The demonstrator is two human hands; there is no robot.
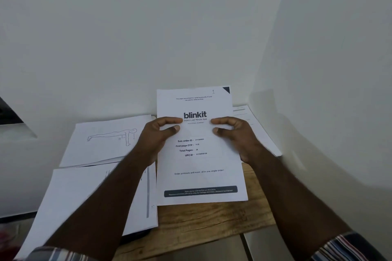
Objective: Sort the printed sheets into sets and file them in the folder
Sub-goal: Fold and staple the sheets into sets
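Hands (157, 135) (235, 133) w/ "blinkit" sheet (201, 165)

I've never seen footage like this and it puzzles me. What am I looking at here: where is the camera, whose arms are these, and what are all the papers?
There is no machine: a person wears one wide-angle camera on the head, looking down at their own bare arms. The left hand and right hand hold the white cover sheet printed "blinkit" by its side edges, above a wooden table set in a white-walled corner. To the left lie a white sheet with a line drawing of a push-up figure and a larger white stack nearer the camera. More white sheets lie behind the right hand. I cannot make out a folder.
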